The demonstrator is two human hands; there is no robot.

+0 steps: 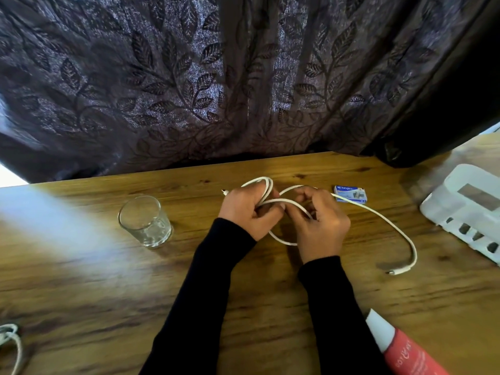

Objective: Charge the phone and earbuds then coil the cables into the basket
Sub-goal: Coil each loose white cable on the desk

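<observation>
My desk [81,280] is brown wood with dark grain and a soft shine. The cable [378,216] looks like smooth white plastic. The glass [144,221] is clear and shiny. The curtain [189,77] is dark cloth with shiny leaves. My sleeves [205,293] are matt black cloth.

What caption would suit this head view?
Both hands, left and right, coil a white cable on a wooden table.

The small blue box [350,194], just beyond the right hand's fingers [308,197], reads "kangaro". The red tube [405,353] carries lettering too blurred to read.
</observation>
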